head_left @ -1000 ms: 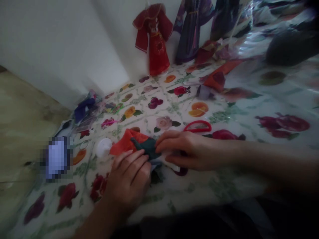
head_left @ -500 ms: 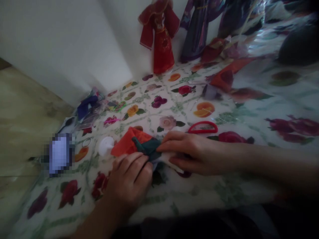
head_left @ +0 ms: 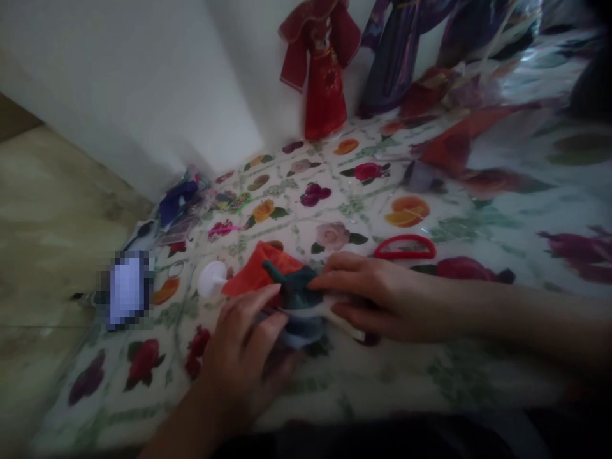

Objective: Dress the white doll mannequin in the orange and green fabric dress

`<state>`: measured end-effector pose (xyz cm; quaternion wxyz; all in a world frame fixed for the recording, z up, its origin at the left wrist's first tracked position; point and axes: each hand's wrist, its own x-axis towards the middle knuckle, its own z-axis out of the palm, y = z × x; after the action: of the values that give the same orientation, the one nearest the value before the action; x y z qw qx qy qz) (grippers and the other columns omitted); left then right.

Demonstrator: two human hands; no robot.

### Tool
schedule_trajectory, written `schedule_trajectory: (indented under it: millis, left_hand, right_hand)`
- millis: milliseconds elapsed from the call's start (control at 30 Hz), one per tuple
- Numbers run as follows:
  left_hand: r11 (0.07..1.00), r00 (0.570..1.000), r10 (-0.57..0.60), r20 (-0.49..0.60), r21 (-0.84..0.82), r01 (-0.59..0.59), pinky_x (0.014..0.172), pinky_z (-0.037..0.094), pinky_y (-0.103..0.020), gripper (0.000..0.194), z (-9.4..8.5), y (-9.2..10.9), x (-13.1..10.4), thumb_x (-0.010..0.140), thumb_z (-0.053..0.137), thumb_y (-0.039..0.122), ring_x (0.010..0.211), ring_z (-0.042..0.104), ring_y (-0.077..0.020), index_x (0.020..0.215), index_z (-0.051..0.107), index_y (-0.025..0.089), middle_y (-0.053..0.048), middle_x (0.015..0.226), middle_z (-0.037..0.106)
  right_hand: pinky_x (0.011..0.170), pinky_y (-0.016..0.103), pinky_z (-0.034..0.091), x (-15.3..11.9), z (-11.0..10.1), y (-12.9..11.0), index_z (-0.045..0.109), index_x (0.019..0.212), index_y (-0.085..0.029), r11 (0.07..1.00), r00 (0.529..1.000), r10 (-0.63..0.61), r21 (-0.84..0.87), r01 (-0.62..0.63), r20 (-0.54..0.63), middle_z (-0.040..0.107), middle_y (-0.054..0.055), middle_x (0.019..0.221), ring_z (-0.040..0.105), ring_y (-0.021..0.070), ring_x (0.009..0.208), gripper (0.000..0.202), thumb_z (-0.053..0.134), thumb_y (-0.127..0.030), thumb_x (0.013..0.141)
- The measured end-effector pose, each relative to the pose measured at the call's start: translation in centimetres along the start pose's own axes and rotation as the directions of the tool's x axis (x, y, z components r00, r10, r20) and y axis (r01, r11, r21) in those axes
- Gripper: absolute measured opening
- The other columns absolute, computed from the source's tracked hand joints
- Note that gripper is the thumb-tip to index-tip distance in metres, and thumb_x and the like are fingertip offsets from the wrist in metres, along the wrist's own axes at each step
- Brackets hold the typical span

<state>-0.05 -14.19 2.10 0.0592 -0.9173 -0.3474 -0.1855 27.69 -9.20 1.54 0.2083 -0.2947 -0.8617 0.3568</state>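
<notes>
A bundle of fabric lies on the patterned tablecloth, with an orange part (head_left: 261, 268), a dark green part (head_left: 297, 288) and a grey-blue part (head_left: 303, 328) nearest the front. My right hand (head_left: 368, 296) has its fingers pressed on the green part from the right. At the bundle's lower left, my left hand (head_left: 251, 338) is raised a little with its fingers apart, and its thumb side is blurred. A white round piece (head_left: 212, 279) touches the orange fabric on the left. Behind my right hand lies a red-rimmed half-round object (head_left: 405, 247).
Dressed figures in red (head_left: 326, 89) and purple (head_left: 389, 64) stand against the wall. A pixelated device (head_left: 127, 290) is at the table's left edge, near small packets (head_left: 179, 201). More orange fabric (head_left: 449, 150) lies at the back right.
My left hand has lifted and spread its fingers, uncovering more of the green and grey-blue fabric. My right hand stays on the bundle. The whole view has shifted slightly.
</notes>
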Motion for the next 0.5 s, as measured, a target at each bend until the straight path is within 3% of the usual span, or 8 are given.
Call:
schedule_trajectory:
  millis: [67,133,267,400,500]
  left_hand:
    - [0.989,0.999,-0.047,0.027,-0.137,0.05,0.103,0.047,-0.049,0.044,-0.6,-0.4,-0.2,0.094,0.05,0.046,0.127,0.051,-0.0311,0.123,0.052,0.014,-0.021,0.136,0.052]
    - [0.968,0.991,-0.131,0.014,-0.212,0.131,0.105,0.046,-0.047,0.038,-1.1,-1.1,-0.1,0.098,0.041,0.042,0.126,0.053,-0.0275,0.125,0.051,0.017,-0.017,0.132,0.057]
    - [0.961,0.961,-0.271,0.051,-0.047,0.273,0.101,0.048,-0.044,0.022,-0.9,-3.4,0.8,0.095,0.049,0.025,0.116,0.059,-0.0239,0.115,0.058,0.02,-0.01,0.12,0.065]
    - [0.975,0.952,-0.223,0.208,0.044,0.219,0.093,0.053,-0.044,0.024,-0.4,-5.4,1.3,0.094,0.049,0.026,0.107,0.063,-0.0249,0.115,0.059,0.02,-0.009,0.112,0.069]
    - [0.982,0.959,-0.188,0.211,0.063,0.178,0.089,0.055,-0.042,0.022,-0.4,-6.1,1.2,0.093,0.047,0.021,0.101,0.065,-0.0233,0.108,0.063,0.021,-0.008,0.108,0.07]
  right_hand:
    - [0.086,0.032,0.053,0.0,0.1,0.0,0.057,0.133,-0.021,1.0,1.0,0.006,0.004,-0.006,0.002,0.056,0.009,0.116,0.061,0.0172,0.096,0.038,0.047,-0.029,0.096]
    - [0.087,0.034,0.052,0.0,0.1,0.1,0.058,0.132,-0.021,1.0,1.0,0.004,-0.001,-0.004,-0.004,0.056,0.01,0.117,0.061,0.0187,0.099,0.038,0.048,-0.029,0.096]
    - [0.085,0.034,0.053,0.1,0.4,0.3,0.057,0.133,-0.023,1.0,1.0,0.003,-0.016,-0.004,-0.014,0.057,0.01,0.118,0.061,0.0194,0.099,0.039,0.048,-0.032,0.097]
    - [0.082,0.034,0.054,0.0,0.4,0.3,0.057,0.133,-0.022,0.999,1.0,0.009,-0.03,-0.01,-0.029,0.058,0.011,0.119,0.063,0.0197,0.097,0.039,0.048,-0.032,0.097]
    - [0.081,0.033,0.055,0.0,0.5,0.3,0.057,0.133,-0.023,1.0,1.0,0.003,-0.029,-0.004,-0.027,0.058,0.011,0.121,0.063,0.0194,0.097,0.039,0.048,-0.032,0.096]
